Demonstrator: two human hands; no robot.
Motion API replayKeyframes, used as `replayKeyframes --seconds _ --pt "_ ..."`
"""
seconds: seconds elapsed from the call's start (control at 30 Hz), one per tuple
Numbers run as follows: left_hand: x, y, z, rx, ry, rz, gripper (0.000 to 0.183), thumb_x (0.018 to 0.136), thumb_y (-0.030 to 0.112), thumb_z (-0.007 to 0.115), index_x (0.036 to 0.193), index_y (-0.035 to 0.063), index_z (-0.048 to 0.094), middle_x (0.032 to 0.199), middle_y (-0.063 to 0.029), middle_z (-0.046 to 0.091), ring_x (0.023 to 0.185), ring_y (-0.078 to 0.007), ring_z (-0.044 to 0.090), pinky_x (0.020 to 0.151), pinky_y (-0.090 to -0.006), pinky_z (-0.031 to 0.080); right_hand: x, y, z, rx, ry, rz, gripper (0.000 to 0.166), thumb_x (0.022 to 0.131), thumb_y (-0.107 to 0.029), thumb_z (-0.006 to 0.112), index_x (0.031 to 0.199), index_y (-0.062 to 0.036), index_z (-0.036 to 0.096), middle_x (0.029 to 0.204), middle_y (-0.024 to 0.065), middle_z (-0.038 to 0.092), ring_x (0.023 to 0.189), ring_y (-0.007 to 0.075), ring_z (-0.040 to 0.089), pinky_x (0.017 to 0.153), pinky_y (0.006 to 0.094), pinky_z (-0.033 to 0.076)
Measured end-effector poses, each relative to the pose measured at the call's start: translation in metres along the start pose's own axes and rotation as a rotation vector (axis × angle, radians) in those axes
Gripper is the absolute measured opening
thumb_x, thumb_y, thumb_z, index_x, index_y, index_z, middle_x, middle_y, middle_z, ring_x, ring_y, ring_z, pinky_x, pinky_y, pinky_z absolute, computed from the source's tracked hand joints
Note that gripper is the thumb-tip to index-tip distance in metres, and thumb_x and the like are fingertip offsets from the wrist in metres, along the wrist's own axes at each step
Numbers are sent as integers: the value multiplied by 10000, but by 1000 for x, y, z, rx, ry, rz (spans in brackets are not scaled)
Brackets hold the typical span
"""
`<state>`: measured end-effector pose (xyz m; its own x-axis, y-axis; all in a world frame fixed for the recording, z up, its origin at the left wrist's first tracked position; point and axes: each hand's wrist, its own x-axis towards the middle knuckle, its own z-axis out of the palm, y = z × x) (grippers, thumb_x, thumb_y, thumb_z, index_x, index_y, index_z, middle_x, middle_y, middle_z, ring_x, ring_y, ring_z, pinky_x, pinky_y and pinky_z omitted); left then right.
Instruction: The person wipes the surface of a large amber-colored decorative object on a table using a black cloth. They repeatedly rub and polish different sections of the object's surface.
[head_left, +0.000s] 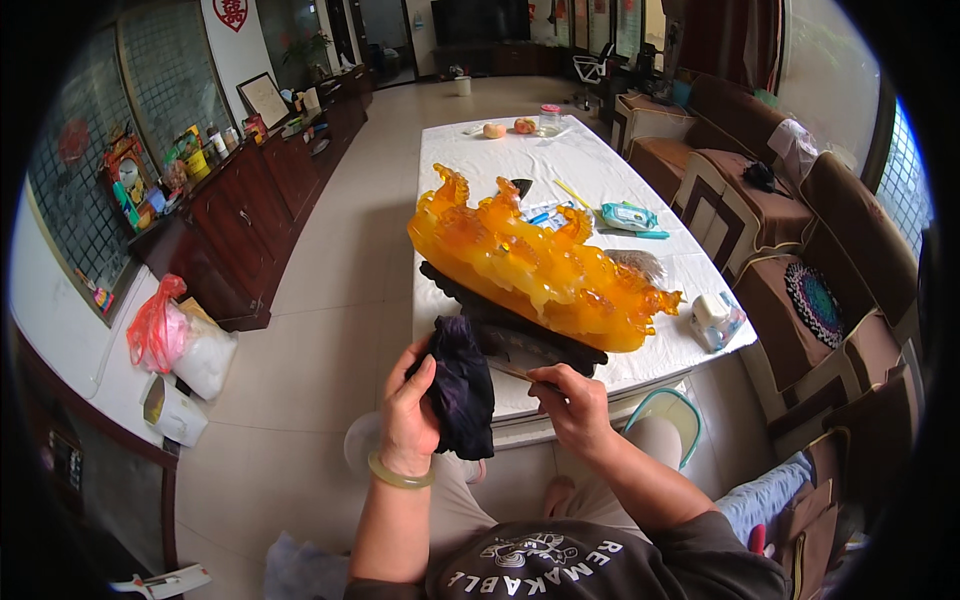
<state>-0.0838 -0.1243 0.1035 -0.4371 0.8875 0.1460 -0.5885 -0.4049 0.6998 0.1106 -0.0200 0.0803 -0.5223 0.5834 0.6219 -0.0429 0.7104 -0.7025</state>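
A dark cloth is bunched in my left hand, with the thumb pressed on its near side. My right hand grips a thin stick-like tool, possibly a brush. The tool points left toward the cloth; its far tip is hard to make out. Just beyond both hands, a glossy amber-coloured carved sculpture rests tilted on a dark carved stand. The top of the cloth overlaps the stand's left part in view. Under the stand lies a white tablecloth.
On the table are a wet-wipes pack, a yellow stick, a plastic-wrapped white packet, a lidded glass jar and fruit. A green-rimmed basin is by my knee. Brown sofas line the right side.
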Motion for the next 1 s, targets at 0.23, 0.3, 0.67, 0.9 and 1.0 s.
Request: replayKeyframes --seconds 0.23,0.3,0.67,0.9,1.0 --pt "-13 1 12 44 -9 -14 366 940 6 621 1297 -25 547 1192 -129 662 1070 -211 653 982 -359 521 -14 -12 -13 621 -118 468 108 972 -44 635 1060 17 637 831 55 674 690 109 617 633 245 510" --pt "-15 1 13 48 -13 -37 369 928 -15 627 1289 -22 551 1164 -124 671 1038 -204 665 959 -354 538 -14 -15 -18 736 -143 522 111 988 -77 624 1053 10 642 836 69 676 696 118 620 633 235 489" --pt "-30 -12 -8 151 29 -130 360 937 1 598 1289 -25 533 1150 -142 672 1020 -227 682 913 -370 567 -37 -3 -9 1111 -167 757 123 976 -117 633 1037 -12 645 819 95 678 620 146 599 587 245 469" --pt "-44 -24 -19 325 28 -151 454 931 48 683 1351 -40 536 1218 -103 646 1081 -151 627 950 -283 515 -47 -8 -4 1225 -122 747 132 976 -131 634 1049 -22 638 825 107 671 617 161 593 585 264 485" --pt "-50 -27 -24 386 -27 -177 461 961 118 673 1370 -37 528 1249 -96 628 1125 -147 599 980 -273 482 -58 -6 -5 1198 -82 764 128 981 -129 624 1056 -25 630 822 106 670 621 160 592 579 265 480"
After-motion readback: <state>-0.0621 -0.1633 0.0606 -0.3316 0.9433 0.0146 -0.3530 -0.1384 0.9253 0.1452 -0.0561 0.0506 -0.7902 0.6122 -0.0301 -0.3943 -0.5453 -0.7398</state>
